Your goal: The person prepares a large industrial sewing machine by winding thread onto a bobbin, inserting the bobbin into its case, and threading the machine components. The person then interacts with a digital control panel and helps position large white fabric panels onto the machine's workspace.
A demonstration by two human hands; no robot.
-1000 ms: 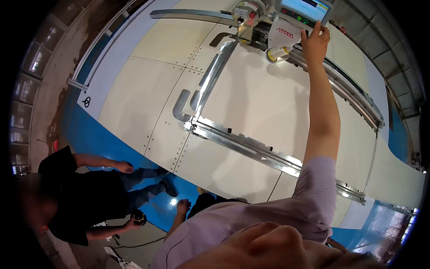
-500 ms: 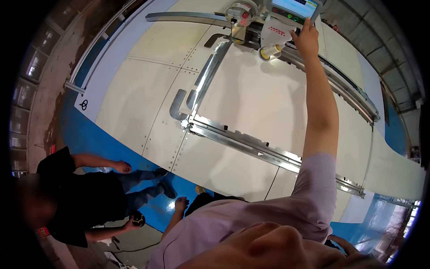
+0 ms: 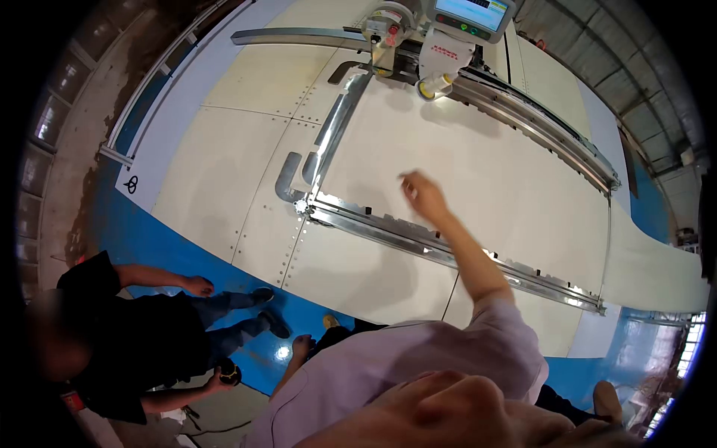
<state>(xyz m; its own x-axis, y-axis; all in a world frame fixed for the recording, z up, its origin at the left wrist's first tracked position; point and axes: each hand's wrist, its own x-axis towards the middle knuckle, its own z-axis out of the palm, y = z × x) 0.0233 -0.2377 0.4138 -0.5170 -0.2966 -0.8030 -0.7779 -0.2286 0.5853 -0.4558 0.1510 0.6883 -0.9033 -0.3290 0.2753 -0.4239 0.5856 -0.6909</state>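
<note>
My right hand (image 3: 424,196) is above the white sheet (image 3: 485,179) inside the machine's metal frame, near the front rail (image 3: 388,230). Its fingers are loosely bent, with a gap between thumb and fingers and nothing held. My left hand (image 3: 302,346) hangs low beside my body, over the blue floor. It is small in view and its fingers are partly hidden. At the top of the view, the control panel (image 3: 470,15) with its lit screen sits above the white machine head (image 3: 444,54). A yellow-and-white round part (image 3: 435,87) projects below the head.
A person in black (image 3: 142,336) stands at left on the blue floor (image 3: 187,239), a dark round object (image 3: 229,371) in one hand. The broad cream table (image 3: 216,157) surrounds the frame. A second head (image 3: 385,41) stands at the frame's back left corner.
My right hand has left the control panel and come down toward me, over the sheet near the front rail. My left hand stays low. The camera view has shifted slightly.
</note>
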